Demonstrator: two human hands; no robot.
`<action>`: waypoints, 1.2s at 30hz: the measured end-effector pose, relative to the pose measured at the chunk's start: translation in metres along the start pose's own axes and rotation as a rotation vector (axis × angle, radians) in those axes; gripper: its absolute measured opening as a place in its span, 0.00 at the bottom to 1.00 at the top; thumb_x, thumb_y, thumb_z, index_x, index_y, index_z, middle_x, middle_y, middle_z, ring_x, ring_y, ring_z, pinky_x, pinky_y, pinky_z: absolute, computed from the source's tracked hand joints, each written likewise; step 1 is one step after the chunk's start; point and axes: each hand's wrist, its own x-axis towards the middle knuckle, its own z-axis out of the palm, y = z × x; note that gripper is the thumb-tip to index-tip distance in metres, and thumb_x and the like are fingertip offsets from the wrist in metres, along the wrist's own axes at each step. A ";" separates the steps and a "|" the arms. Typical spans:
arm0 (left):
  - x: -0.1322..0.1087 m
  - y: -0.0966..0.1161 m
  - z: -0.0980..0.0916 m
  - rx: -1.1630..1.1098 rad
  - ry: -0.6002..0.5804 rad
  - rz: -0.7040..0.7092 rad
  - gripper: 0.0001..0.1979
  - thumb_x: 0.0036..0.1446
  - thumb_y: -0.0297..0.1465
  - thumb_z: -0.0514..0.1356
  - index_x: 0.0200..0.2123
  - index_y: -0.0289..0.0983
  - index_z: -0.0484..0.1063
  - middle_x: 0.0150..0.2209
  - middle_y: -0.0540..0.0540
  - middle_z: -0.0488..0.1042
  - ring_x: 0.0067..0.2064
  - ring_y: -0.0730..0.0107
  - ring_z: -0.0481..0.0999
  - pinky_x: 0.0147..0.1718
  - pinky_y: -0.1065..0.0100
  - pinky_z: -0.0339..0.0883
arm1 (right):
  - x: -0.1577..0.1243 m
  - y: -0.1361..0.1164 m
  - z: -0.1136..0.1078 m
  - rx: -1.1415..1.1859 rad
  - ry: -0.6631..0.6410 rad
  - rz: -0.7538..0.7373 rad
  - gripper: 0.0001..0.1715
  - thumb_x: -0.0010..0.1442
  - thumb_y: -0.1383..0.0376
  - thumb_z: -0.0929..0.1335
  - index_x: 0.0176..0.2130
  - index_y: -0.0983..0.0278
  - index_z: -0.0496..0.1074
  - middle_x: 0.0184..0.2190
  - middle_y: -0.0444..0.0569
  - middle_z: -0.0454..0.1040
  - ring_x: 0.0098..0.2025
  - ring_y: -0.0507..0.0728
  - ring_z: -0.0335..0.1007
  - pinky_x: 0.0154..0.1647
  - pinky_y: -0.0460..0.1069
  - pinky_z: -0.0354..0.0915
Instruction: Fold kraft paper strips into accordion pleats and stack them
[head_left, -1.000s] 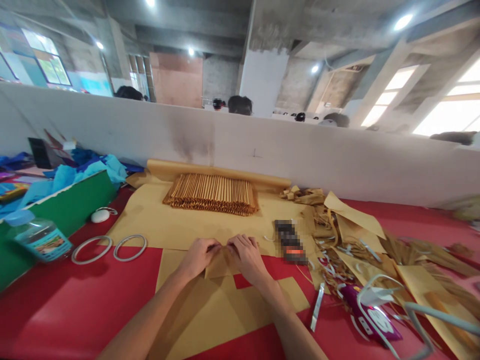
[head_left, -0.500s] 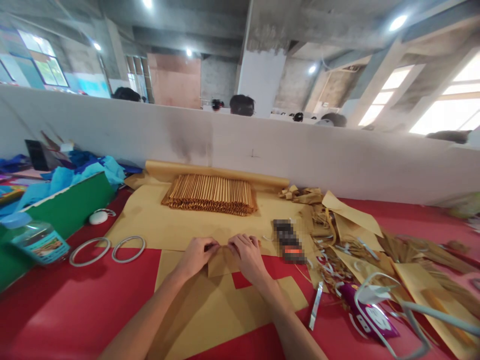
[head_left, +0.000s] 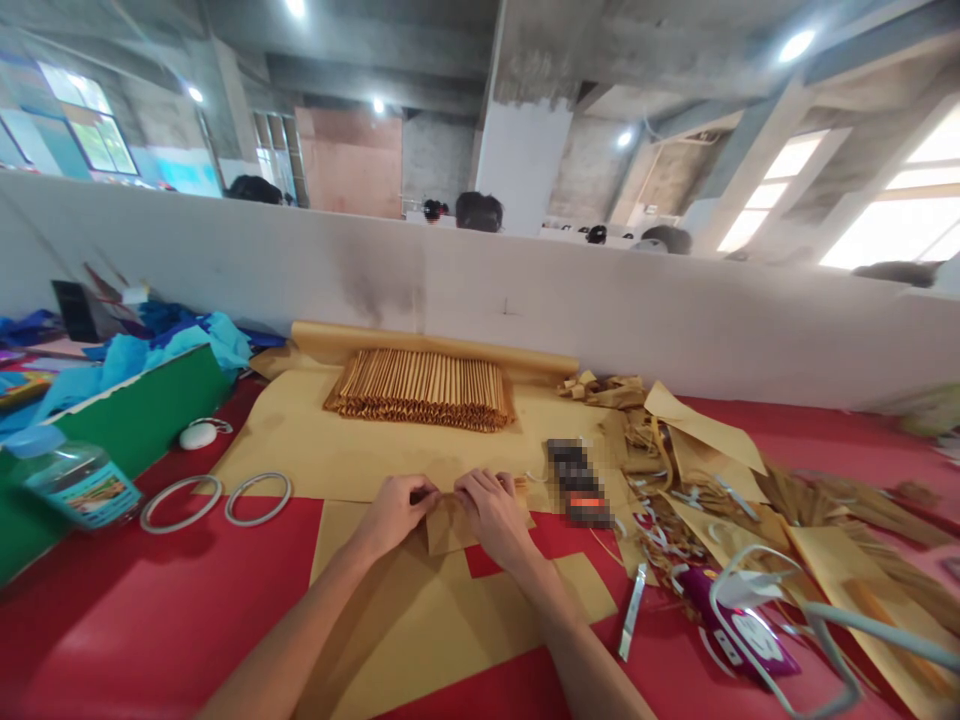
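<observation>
A small piece of brown kraft paper (head_left: 448, 528) is held between my two hands near the middle of the table. My left hand (head_left: 394, 515) pinches its left edge between thumb and fingers. My right hand (head_left: 491, 510) closes on its top right part, and some folded paper sticks out past the fingers. Beneath my forearms lies a larger kraft sheet (head_left: 420, 630) on the red table. Beyond the hands, a pleated stack of brown paper (head_left: 420, 390) rests on a wide kraft sheet (head_left: 285, 440).
At left are two white rings (head_left: 257, 499), a bottle (head_left: 75, 480) and a green board (head_left: 150, 410). To the right lie a pixelated dark object (head_left: 577, 482), a cutter knife (head_left: 632, 612), a purple packet (head_left: 742, 625), a cable (head_left: 832, 610) and paper scraps (head_left: 705, 450). A white partition (head_left: 637, 320) stands behind.
The small paper piece has shifted slightly to the right between my hands, and more of it shows beyond my right hand. Both hands stay nearly in place.
</observation>
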 end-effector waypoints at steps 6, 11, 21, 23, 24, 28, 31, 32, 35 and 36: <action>-0.003 0.006 0.003 0.064 0.006 0.028 0.10 0.63 0.32 0.56 0.33 0.37 0.75 0.32 0.46 0.80 0.33 0.65 0.77 0.34 0.69 0.66 | -0.002 -0.003 0.006 0.048 -0.038 -0.032 0.11 0.72 0.69 0.61 0.41 0.60 0.71 0.39 0.46 0.78 0.44 0.57 0.70 0.48 0.53 0.52; -0.001 0.007 0.003 0.069 -0.002 0.038 0.10 0.64 0.32 0.56 0.34 0.37 0.75 0.33 0.47 0.80 0.35 0.64 0.78 0.35 0.69 0.66 | 0.001 -0.003 0.003 0.072 -0.045 -0.007 0.12 0.71 0.69 0.63 0.40 0.59 0.74 0.40 0.45 0.79 0.45 0.57 0.71 0.48 0.53 0.51; 0.004 -0.002 -0.007 0.112 0.038 0.021 0.10 0.64 0.32 0.56 0.33 0.37 0.75 0.33 0.45 0.81 0.35 0.63 0.78 0.36 0.68 0.67 | 0.004 0.026 -0.001 0.038 -0.029 0.154 0.13 0.69 0.68 0.65 0.39 0.59 0.79 0.41 0.47 0.81 0.46 0.58 0.72 0.50 0.54 0.52; 0.006 -0.007 -0.011 0.133 0.048 0.017 0.09 0.63 0.32 0.57 0.32 0.37 0.75 0.32 0.45 0.81 0.34 0.63 0.78 0.35 0.68 0.66 | 0.002 0.032 -0.002 0.025 -0.031 0.185 0.13 0.69 0.69 0.65 0.39 0.59 0.79 0.41 0.47 0.81 0.47 0.58 0.72 0.50 0.54 0.52; 0.006 -0.009 -0.012 0.144 0.053 0.015 0.09 0.63 0.31 0.57 0.32 0.37 0.76 0.32 0.46 0.81 0.34 0.63 0.78 0.35 0.68 0.66 | 0.002 0.035 -0.003 0.019 -0.030 0.198 0.13 0.69 0.69 0.65 0.38 0.59 0.79 0.41 0.48 0.81 0.48 0.59 0.72 0.50 0.54 0.53; 0.007 -0.019 -0.015 0.196 0.071 0.011 0.10 0.65 0.30 0.57 0.34 0.37 0.77 0.32 0.46 0.80 0.35 0.63 0.78 0.36 0.68 0.66 | -0.001 0.043 -0.002 -0.012 -0.024 0.237 0.14 0.69 0.70 0.63 0.39 0.59 0.78 0.41 0.48 0.80 0.47 0.58 0.72 0.51 0.54 0.53; 0.007 -0.022 -0.016 0.255 0.081 0.025 0.08 0.64 0.29 0.58 0.35 0.37 0.77 0.36 0.44 0.79 0.39 0.61 0.78 0.41 0.65 0.66 | -0.002 0.044 0.000 -0.050 -0.043 0.219 0.15 0.69 0.70 0.63 0.39 0.59 0.78 0.40 0.48 0.79 0.47 0.58 0.71 0.52 0.54 0.52; 0.007 -0.022 -0.016 0.277 0.083 0.034 0.08 0.64 0.28 0.59 0.34 0.36 0.78 0.37 0.43 0.79 0.41 0.60 0.77 0.43 0.64 0.66 | -0.002 0.044 0.001 -0.066 -0.052 0.205 0.15 0.69 0.70 0.63 0.39 0.59 0.78 0.40 0.48 0.79 0.47 0.58 0.71 0.52 0.54 0.52; 0.006 -0.020 -0.016 0.331 0.076 0.058 0.07 0.63 0.25 0.59 0.34 0.36 0.78 0.40 0.42 0.77 0.45 0.58 0.74 0.47 0.62 0.65 | -0.002 0.044 0.003 -0.115 -0.065 0.160 0.14 0.70 0.70 0.63 0.40 0.59 0.77 0.40 0.48 0.78 0.46 0.58 0.71 0.51 0.53 0.52; 0.006 -0.019 -0.015 0.344 0.071 0.064 0.07 0.63 0.24 0.59 0.36 0.36 0.78 0.41 0.42 0.77 0.46 0.58 0.74 0.48 0.61 0.65 | -0.002 0.044 0.003 -0.129 -0.064 0.146 0.14 0.70 0.70 0.63 0.40 0.59 0.77 0.40 0.48 0.78 0.46 0.58 0.71 0.50 0.53 0.52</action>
